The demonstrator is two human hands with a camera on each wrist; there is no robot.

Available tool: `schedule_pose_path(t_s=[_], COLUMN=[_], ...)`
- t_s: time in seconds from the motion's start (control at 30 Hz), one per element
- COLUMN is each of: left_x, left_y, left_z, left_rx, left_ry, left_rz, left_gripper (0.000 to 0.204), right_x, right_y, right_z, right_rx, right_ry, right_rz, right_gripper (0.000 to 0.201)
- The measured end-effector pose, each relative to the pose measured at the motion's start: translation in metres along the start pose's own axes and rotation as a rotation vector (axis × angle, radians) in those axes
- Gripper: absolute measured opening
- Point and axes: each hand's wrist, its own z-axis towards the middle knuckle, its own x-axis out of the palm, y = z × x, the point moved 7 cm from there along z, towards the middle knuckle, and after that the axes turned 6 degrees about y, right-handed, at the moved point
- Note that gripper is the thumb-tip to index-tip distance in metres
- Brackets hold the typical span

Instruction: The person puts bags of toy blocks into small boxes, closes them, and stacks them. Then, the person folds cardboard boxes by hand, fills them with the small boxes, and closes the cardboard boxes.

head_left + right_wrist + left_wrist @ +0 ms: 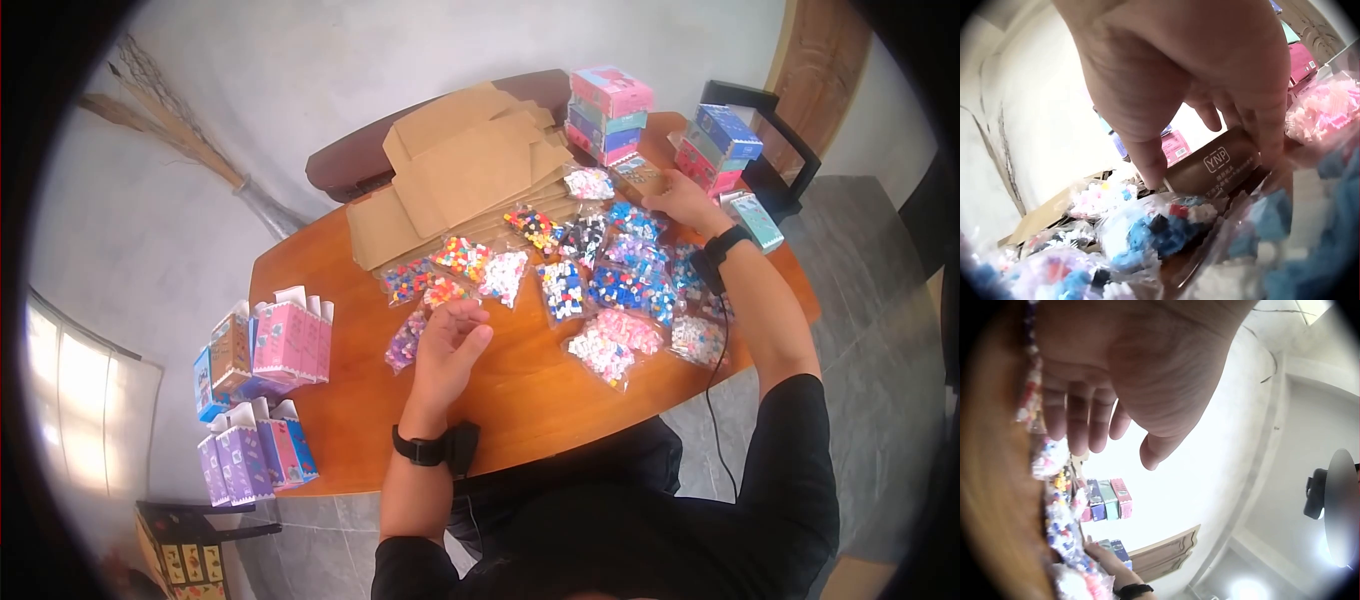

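Note:
My right hand [685, 203] is at the far right part of the table. It grips a small brown box [1213, 164] printed "YNP", thumb at one end and fingers at the other. The same brown box [636, 178] lies beside a stack of coloured boxes in the head view. Clear bags of small blue and white blocks [1166, 234] lie just in front of it. My left hand [450, 350] hovers over the table with relaxed fingers and nothing in it. Nearest to it are a bag of orange and red blocks [443, 292] and a bag of purple blocks [405, 340].
Flat brown cardboard pieces [465, 165] are piled at the back. Stacked boxes [612, 105] and more boxes [722, 140] stand at the far right. Upright open-topped pink boxes [292, 340] and purple boxes [235, 465] line the left edge. A cable [712, 420] hangs from my right wrist.

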Motion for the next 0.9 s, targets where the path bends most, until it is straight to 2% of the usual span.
schedule_pose_path(t_s=[0.07,0.1,0.17,0.2,0.23,0.3,0.33,0.37,0.43,0.47,0.5,0.57,0.6,0.63,0.73,0.77,0.83,0.9], left_x=[0.000,0.000,-0.001,-0.001,-0.001,0.000,0.001,0.001,0.000,0.000,-0.002,-0.002,-0.003,-0.003,-0.004,-0.005,-0.005,-0.004], left_y=[0.000,0.001,0.001,0.000,-0.001,0.000,0.001,0.002,0.005,0.005,0.005,0.003,0.000,0.000,0.002,0.002,0.004,0.004], left_z=[0.001,0.000,0.001,0.000,-0.001,-0.001,-0.001,-0.001,0.000,0.000,0.000,0.000,-0.001,-0.001,0.000,0.000,0.001,0.001], left_rx=[0.004,0.009,0.018,0.019,0.016,0.007,0.003,0.005,-0.007,0.000,-0.004,-0.004,-0.017,-0.031,-0.027,-0.026,-0.052,-0.054], left_ry=[0.001,-0.004,-0.008,-0.009,-0.010,-0.006,-0.006,-0.002,-0.009,-0.007,-0.008,-0.012,-0.024,-0.037,-0.046,-0.049,-0.039,-0.028], left_rz=[0.011,0.012,0.008,0.018,0.029,0.030,0.035,0.031,0.047,0.046,0.056,0.065,0.054,0.043,0.033,0.033,0.072,0.069], left_gripper=[0.037,0.037,0.037,0.037,0.037,0.037,0.037,0.037,0.037,0.037,0.036,0.036,0.036,0.036,0.036,0.036,0.036,0.037], right_x=[-0.009,-0.019,-0.070,-0.090,-0.115,-0.164,-0.179,-0.183,-0.162,-0.159,-0.164,-0.156,-0.155,-0.157,-0.151,-0.152,-0.144,-0.142], right_y=[0.009,0.013,0.040,0.040,0.030,-0.050,-0.075,-0.072,-0.095,-0.084,-0.087,-0.099,-0.102,-0.103,-0.105,-0.109,-0.109,-0.112], right_z=[-0.006,-0.011,-0.042,-0.050,-0.060,-0.028,-0.003,-0.006,-0.005,-0.008,-0.004,0.006,0.011,0.014,0.022,0.026,0.031,0.036], right_rx=[0.039,0.040,0.056,-0.060,-0.175,-0.192,-0.093,-0.094,0.295,0.240,0.233,0.375,0.381,0.377,0.376,0.374,0.326,0.311], right_ry=[-0.026,-0.029,-0.407,-0.622,-0.832,-1.088,-0.615,-0.619,-0.474,-0.334,-0.337,-0.156,-0.100,-0.097,0.094,0.096,0.233,0.230], right_rz=[-0.245,-0.248,-0.301,-0.257,-0.209,0.177,0.512,0.508,1.013,0.946,0.945,0.981,1.016,1.011,0.956,0.955,0.950,0.908], right_gripper=[0.064,0.064,0.061,0.061,0.060,0.059,0.088,0.088,0.120,0.133,0.133,0.128,0.124,0.124,0.105,0.105,0.099,0.096])
